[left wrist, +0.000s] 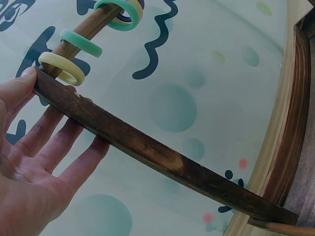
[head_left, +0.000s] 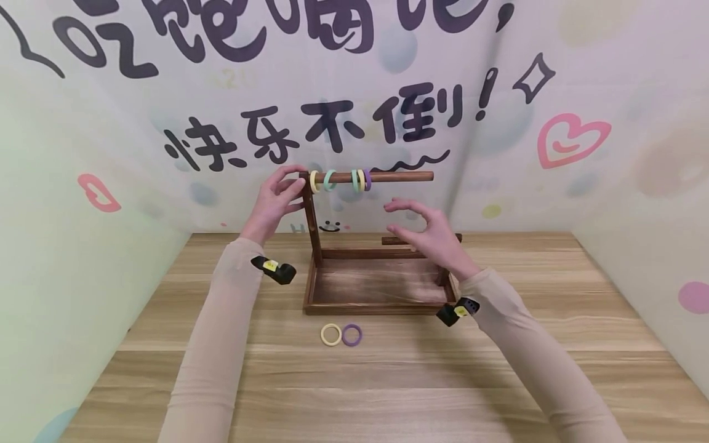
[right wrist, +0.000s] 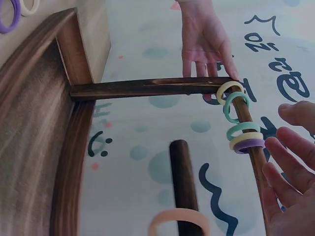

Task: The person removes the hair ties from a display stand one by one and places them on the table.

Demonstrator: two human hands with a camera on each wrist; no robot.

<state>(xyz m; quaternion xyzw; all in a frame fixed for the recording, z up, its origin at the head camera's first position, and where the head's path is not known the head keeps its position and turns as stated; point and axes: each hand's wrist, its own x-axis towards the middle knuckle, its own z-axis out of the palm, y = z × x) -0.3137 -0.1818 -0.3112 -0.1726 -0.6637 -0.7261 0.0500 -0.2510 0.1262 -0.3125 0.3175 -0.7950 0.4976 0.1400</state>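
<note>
My left hand (head_left: pixel 277 195) grips the top of the upright post (left wrist: pixel 162 152) of a dark wooden rack, thumb on the upper end and fingers behind. From the post a long rod (head_left: pixel 401 176) runs right, carrying a yellow ring (left wrist: pixel 69 66) and a green ring (left wrist: pixel 83 43) near the post. Farther along, another green ring (right wrist: pixel 242 127), a yellow one and a purple ring (right wrist: pixel 250 144) sit together. Below the rod's free end, my right hand (head_left: pixel 434 237) hovers with thumb and fingers apart, holding nothing. In the right wrist view its fingertips appear beside the purple ring.
The rack's tray base (head_left: pixel 382 309) stands on the wood-grain table (head_left: pixel 266 387). At its right, a shorter, lower rod (right wrist: pixel 182 169) bears a peach ring (right wrist: pixel 179 214). In front of the tray lie a yellow ring (head_left: pixel 322 335) and a purple ring (head_left: pixel 361 335). A printed cloth hangs behind.
</note>
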